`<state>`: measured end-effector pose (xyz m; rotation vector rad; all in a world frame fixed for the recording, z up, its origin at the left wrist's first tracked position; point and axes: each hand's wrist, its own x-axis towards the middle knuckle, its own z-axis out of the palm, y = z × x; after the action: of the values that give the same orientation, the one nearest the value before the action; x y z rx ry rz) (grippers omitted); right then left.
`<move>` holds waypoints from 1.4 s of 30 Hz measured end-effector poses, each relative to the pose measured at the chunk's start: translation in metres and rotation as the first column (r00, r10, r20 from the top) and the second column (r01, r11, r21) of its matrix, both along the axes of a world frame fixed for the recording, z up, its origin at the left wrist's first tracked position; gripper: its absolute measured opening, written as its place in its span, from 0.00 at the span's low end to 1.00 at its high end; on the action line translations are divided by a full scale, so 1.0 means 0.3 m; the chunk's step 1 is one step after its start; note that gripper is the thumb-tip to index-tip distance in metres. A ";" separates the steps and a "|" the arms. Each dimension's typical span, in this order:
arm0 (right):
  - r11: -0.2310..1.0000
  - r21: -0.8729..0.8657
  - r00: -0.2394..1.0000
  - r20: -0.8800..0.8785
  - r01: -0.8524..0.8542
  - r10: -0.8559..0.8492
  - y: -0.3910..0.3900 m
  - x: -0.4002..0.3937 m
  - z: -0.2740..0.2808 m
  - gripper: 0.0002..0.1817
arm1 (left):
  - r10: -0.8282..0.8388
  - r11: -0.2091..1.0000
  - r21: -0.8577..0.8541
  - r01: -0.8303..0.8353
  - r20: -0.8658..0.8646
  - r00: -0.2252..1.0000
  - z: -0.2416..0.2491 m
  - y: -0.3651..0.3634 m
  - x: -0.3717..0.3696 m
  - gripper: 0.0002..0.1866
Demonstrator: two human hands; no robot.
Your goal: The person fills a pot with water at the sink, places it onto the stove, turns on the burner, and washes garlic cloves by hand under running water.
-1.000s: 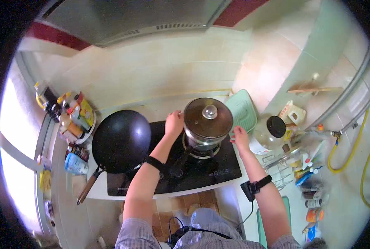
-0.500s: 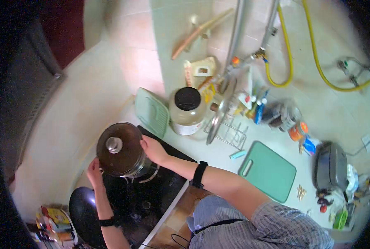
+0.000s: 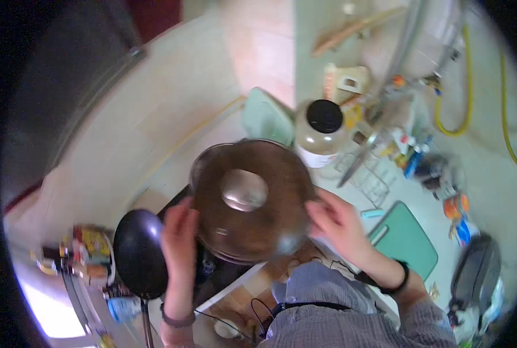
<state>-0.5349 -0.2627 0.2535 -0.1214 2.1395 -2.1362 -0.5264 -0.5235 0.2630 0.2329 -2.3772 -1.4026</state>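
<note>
Pot [image 3: 292, 240], brown lid [image 3: 287, 185] on — contents hidden; left hand [image 3: 179, 239] (8 o'clock), right hand [image 3: 342, 225] (3 o'clock) — blurred fingers [image 3: 318, 212] gripping pot sides.

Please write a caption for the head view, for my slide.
Left hand and right hand hold a lidded pot between them, near a black wok.

Through blur, the lid [image 3: 279, 211] seems made of glass; its knob [image 3: 245, 190] is finished in shiny metal, the wok [image 3: 139, 249] in smooth gloss.
</note>
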 end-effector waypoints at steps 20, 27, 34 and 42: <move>0.816 0.290 0.841 0.060 0.501 -0.538 0.739 0.340 -0.235 0.18 | -0.688 0.686 0.342 0.642 0.018 0.725 -0.339 0.779 -0.009 0.25; 0.837 0.070 0.831 0.096 0.543 -0.548 0.944 0.175 -0.435 0.18 | -0.671 0.720 0.351 0.598 0.134 0.729 -0.524 1.040 -0.269 0.24; 0.796 -0.149 0.810 0.120 0.587 -0.574 0.983 -0.003 -0.516 0.18 | -0.572 0.789 0.316 0.527 0.065 0.817 -0.509 1.157 -0.399 0.25; 0.786 -0.187 0.807 0.114 0.590 -0.579 0.971 -0.024 -0.610 0.18 | -0.678 0.693 0.469 0.547 0.167 0.716 -0.441 1.159 -0.412 0.31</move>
<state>-0.5420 0.0288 0.0705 0.6688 2.0967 -2.6470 -0.6501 -0.1758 0.1305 -0.3210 -2.5345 -2.3302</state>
